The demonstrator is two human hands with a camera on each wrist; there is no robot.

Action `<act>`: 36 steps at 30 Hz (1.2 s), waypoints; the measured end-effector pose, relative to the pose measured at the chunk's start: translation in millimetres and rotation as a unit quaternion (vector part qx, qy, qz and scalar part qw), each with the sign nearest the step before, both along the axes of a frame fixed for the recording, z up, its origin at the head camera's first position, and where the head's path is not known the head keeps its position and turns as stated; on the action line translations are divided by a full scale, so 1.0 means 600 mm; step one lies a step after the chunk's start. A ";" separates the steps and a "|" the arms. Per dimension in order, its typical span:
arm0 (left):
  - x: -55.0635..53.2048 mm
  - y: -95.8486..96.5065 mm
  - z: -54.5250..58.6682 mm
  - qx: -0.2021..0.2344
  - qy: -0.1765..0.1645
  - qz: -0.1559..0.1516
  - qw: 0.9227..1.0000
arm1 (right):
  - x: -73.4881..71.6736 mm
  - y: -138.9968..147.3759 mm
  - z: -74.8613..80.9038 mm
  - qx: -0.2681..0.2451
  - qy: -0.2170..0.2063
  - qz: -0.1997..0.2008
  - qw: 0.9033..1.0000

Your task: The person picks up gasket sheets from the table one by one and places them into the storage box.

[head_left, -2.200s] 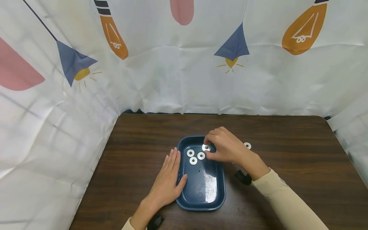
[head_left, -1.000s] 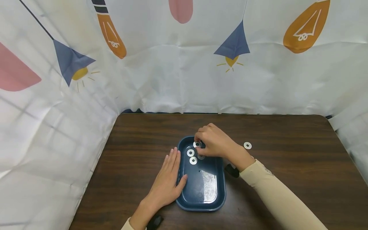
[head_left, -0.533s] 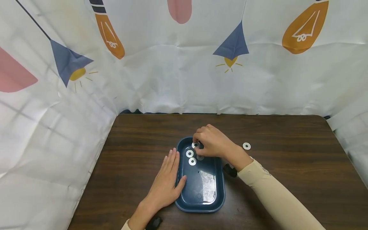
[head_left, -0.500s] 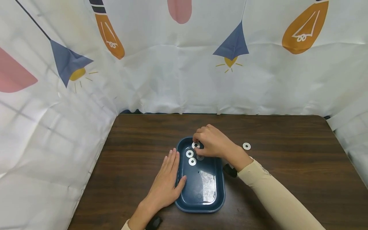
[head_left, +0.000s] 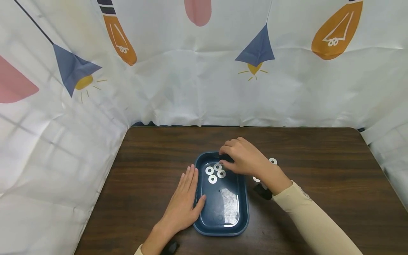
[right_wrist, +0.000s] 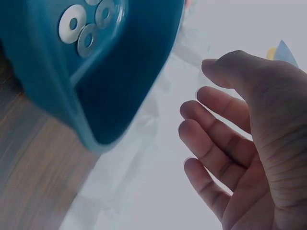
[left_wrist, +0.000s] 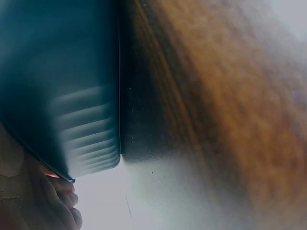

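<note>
A blue plastic tray [head_left: 211, 209] stands on the table with several flat metal washers [head_left: 212, 179] lying grouped near its far end. My left hand [head_left: 181, 203] rests along the tray's left side, fingers straight and thumb over the rim. In the left wrist view its fingers [left_wrist: 67, 206] show at the edge of the ribbed tray wall [left_wrist: 86, 124]. Over the tray's far right corner is my right hand [head_left: 245, 157], thumb and fingers apart. The right wrist view shows this hand [right_wrist: 249, 134] holding nothing, with washers [right_wrist: 72, 24] inside the tray.
Right of the tray, on the dark wooden table [head_left: 318, 170], lies one washer [head_left: 272, 161]; another washer [head_left: 256, 179] is partly hidden by my right wrist. A white patterned curtain [head_left: 204, 88] hangs behind the table and along its sides.
The right hand carried a washer leftward to the tray's far end and let go of it beside the others. It has since moved back right. The left hand has stayed put.
</note>
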State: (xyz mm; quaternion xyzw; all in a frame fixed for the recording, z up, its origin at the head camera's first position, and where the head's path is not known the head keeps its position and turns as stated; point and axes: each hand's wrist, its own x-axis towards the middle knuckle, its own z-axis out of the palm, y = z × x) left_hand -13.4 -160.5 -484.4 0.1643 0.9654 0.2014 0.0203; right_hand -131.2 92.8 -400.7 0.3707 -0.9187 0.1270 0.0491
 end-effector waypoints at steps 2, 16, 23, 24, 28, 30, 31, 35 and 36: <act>0.000 0.000 0.000 0.001 0.000 0.001 1.000 | 0.002 0.010 -0.001 -0.004 0.003 -0.004 1.000; 0.001 0.001 0.000 0.005 0.004 0.003 1.000 | 0.020 0.083 -0.015 -0.037 0.003 -0.045 0.998; 0.001 0.001 -0.001 0.005 0.006 -0.002 1.000 | 0.030 0.114 -0.031 -0.056 -0.025 -0.080 0.995; 0.001 0.002 -0.001 0.005 0.005 -0.001 1.000 | 0.031 0.117 -0.034 -0.058 -0.027 -0.083 0.994; 0.001 0.002 0.000 0.005 0.002 0.002 1.000 | 0.036 0.127 -0.041 -0.057 -0.032 -0.088 0.994; 0.001 0.002 0.000 0.005 0.002 0.002 1.000 | 0.038 0.131 -0.044 -0.056 -0.035 -0.090 0.994; 0.001 0.002 0.000 0.006 0.002 0.002 1.000 | 0.039 0.133 -0.046 -0.056 -0.036 -0.091 0.994; 0.001 0.002 0.000 0.006 0.003 0.001 1.000 | 0.046 0.140 -0.054 -0.061 -0.038 -0.094 0.993; 0.001 0.002 0.000 0.008 0.003 0.001 1.000 | 0.048 0.141 -0.056 -0.062 -0.038 -0.094 0.993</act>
